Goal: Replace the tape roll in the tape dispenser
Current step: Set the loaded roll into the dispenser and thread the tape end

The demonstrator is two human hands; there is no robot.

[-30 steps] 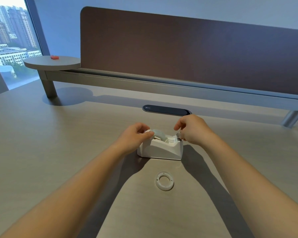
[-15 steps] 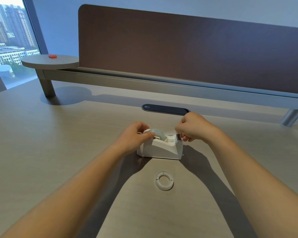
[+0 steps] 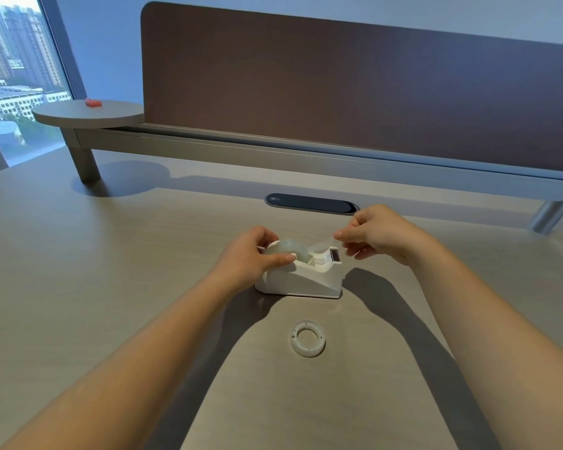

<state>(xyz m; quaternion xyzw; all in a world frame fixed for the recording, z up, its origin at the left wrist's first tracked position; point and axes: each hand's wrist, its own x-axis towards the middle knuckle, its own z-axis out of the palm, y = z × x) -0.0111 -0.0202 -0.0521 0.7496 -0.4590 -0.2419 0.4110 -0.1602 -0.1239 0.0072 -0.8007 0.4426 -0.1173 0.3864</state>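
Note:
A white tape dispenser [image 3: 303,279] stands in the middle of the desk, its cutter end pointing right. A clear tape roll [image 3: 290,250] sits in its cradle. My left hand [image 3: 252,254] lies over the roll's left side with the thumb pressed on its front edge. My right hand [image 3: 379,233] hovers just above and right of the cutter, thumb and forefinger pinched on a clear strip of tape [image 3: 322,243] that runs back toward the roll. An empty white tape core [image 3: 307,338] lies flat on the desk in front of the dispenser.
A dark oval cable port [image 3: 311,203] sits in the desk behind the dispenser. Further back stand a brown divider screen [image 3: 355,89] on a grey rail and a round side shelf [image 3: 88,115] with a small red object [image 3: 93,102]. A window is at the far left.
My right hand has lifted up and to the right from the cutter, drawing a tape strip out. My left hand has stayed on the roll.

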